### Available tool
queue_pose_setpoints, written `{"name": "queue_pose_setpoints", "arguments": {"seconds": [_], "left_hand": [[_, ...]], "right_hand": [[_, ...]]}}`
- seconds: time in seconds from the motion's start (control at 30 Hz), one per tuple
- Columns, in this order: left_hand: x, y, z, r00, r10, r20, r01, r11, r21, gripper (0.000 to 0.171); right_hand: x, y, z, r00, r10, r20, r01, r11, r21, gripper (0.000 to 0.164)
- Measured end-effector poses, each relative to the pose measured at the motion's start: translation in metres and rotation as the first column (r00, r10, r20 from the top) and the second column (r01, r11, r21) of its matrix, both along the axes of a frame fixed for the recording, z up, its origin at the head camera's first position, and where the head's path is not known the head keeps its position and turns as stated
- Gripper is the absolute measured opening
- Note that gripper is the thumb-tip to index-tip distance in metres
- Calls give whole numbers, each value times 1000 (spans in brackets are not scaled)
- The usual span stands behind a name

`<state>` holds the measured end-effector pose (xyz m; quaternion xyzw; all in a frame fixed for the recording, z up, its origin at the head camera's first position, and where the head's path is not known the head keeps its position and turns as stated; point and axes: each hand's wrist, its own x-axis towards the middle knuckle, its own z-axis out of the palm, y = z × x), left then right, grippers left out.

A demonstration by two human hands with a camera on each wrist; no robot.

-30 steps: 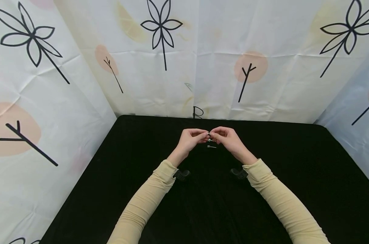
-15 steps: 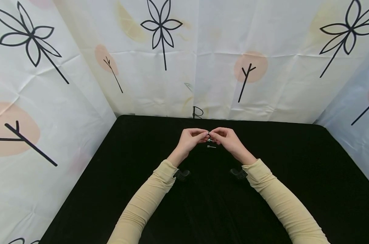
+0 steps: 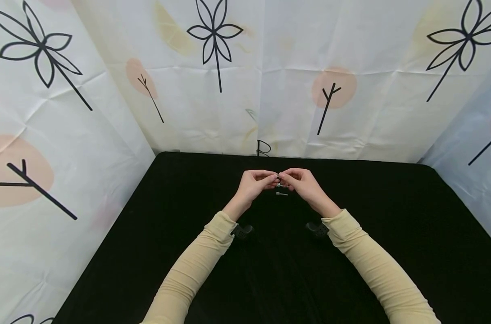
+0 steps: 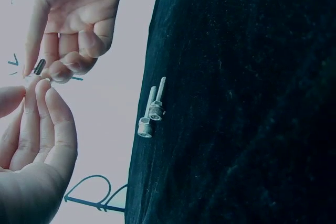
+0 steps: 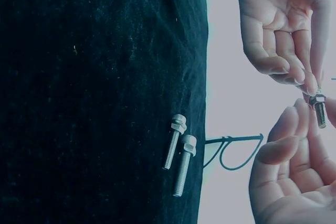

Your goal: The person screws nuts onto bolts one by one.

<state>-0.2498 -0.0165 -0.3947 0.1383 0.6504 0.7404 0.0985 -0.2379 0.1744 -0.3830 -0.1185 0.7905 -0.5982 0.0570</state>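
Note:
Both hands meet over the far part of the table in the head view. My left hand (image 3: 253, 183) pinches the head end of a small metal bolt (image 5: 321, 116) between thumb and fingertips. Opposite it, the thumb and index finger of my right hand (image 3: 304, 182) close in around the hex nut (image 5: 317, 98) on that bolt. The bolt's threaded end sticks out past the fingers; its head is hidden. Below the hands, two more socket-head bolts lie side by side, a nearer bolt (image 3: 282, 194) and a farther bolt (image 3: 279, 185), each with a nut close under its head.
A black cloth (image 3: 278, 270) covers the table. Behind its far edge hangs a white curtain (image 3: 286, 112) with plant prints, and more curtain stands at both sides. Dark wrist devices, such as the left one (image 3: 242, 231), sit under the sleeve cuffs.
Both hands stay in place with the bolt between them, fingertips shifting only slightly. The two lying bolts have not moved.

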Motion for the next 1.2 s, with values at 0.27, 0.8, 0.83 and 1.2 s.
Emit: {"name": "queue_pose_setpoints", "arguments": {"seconds": [0.27, 0.8, 0.83, 1.2], "left_hand": [[-1, 0, 0, 1000, -8, 4, 8, 1000, 4, 27], [1, -1, 1, 1000, 12, -13, -12, 1000, 14, 24], [1, -1, 0, 1000, 13, -12, -13, 1000, 14, 24], [-1, -2, -3, 999, 28, -22, -27, 999, 31, 22]], "right_hand": [[1, 1, 0, 999, 24, -45, -26, 999, -48, 30], [2, 1, 0, 999, -6, -33, 5, 1000, -18, 29], [2, 0, 1, 999, -2, -39, 1, 1000, -4, 29], [2, -3, 2, 1000, 17, -24, -17, 1000, -26, 30]]}}
